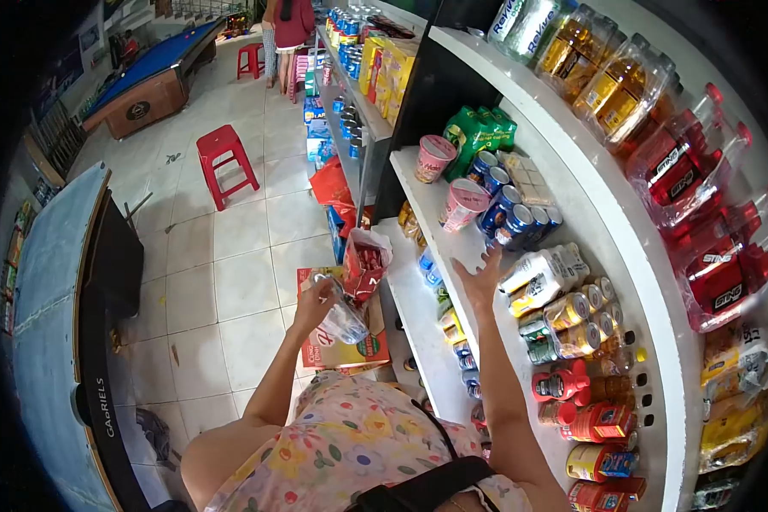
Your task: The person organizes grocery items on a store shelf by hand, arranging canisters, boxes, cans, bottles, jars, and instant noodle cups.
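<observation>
My left hand [314, 305] is closed on a clear plastic package [343, 321] with some blue and white showing inside; what it contains I cannot make out. It hangs over a red and yellow cardboard box [350, 352] on the floor. Beside it sits a red bag [367, 263] with an open top. My right hand [481, 280] reaches over the white shelf [452, 264], fingers spread and holding nothing. Close to it are blue cans [514, 224], a pink cup [464, 205] and a plastic-wrapped pack of white and yellow cans [544, 278].
Wrapped red bottles [700, 171] and amber bottles [623, 90] line the upper shelf at right. A red stool [225, 162] stands on the tiled floor. On the left is a table edge [102, 341]; a blue pool table [154, 72] and a person [292, 30] are farther back.
</observation>
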